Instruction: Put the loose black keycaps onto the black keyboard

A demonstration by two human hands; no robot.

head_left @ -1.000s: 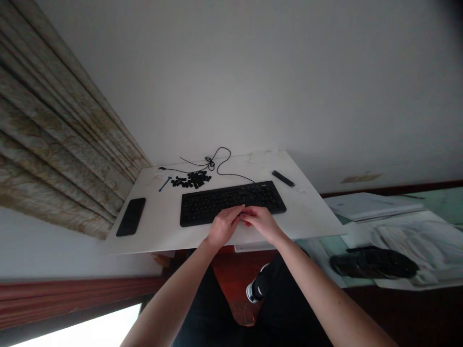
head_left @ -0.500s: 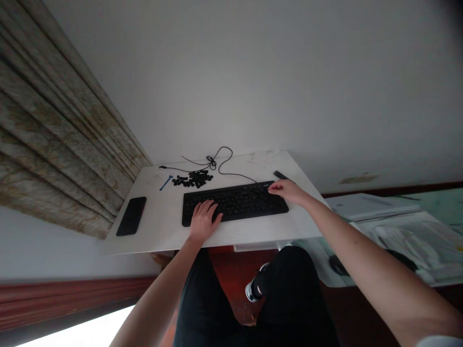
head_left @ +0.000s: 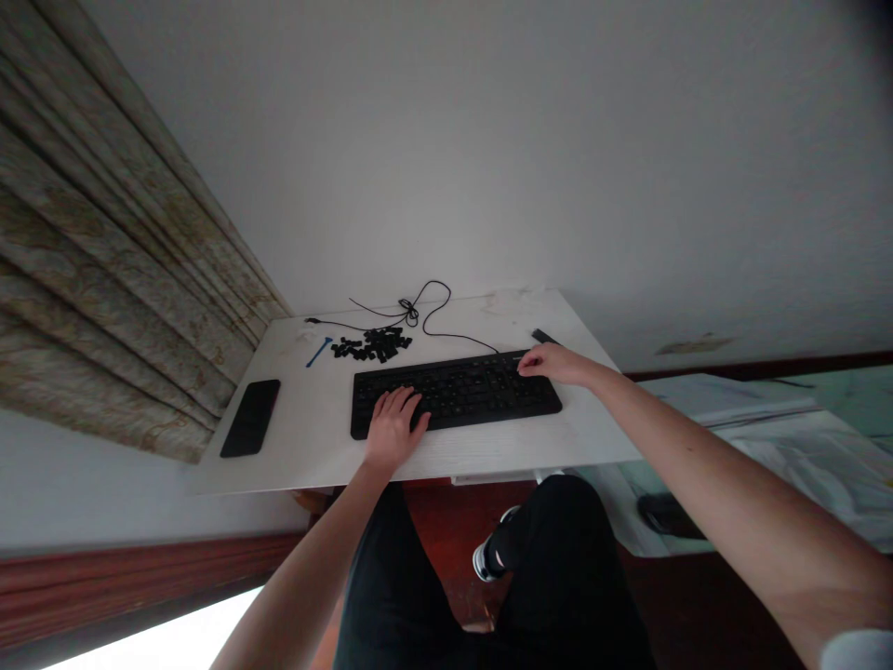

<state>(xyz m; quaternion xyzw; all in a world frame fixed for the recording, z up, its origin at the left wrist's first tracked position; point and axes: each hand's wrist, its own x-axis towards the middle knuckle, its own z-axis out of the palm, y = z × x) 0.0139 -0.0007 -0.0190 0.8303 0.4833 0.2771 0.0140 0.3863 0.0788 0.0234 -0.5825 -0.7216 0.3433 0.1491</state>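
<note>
Left hand (head_left: 394, 428): open, palm down, fingers spread over the near left keys, gripping nothing

Right hand (head_left: 554, 365): open and loosely curved, fingertips on the far right keys, gripping nothing

Under both hands: long flat matte-black plastic keyboard (head_left: 457, 393), lying on the table, long axis running side to side across the person, short ends pointing left and right

Handling: judged light and fairly stiff, with a matte surface unlikely to slip; best taken with both hands by the short ends or the long near edge, clear of the keys

Just beyond the right hand: short slim black bar (head_left: 542, 336), near the keyboard but not touching it

Beyond the keyboard: thin black cable (head_left: 425, 321), looped and tangled, leading to the far edge; heap of small black plastic keycaps (head_left: 371, 344); slim blue plastic tool (head_left: 319, 352)

Left of the keyboard: glossy black smartphone (head_left: 249, 418), lying flat

Beneath it all: white wood-grain table (head_left: 307, 447)
</note>
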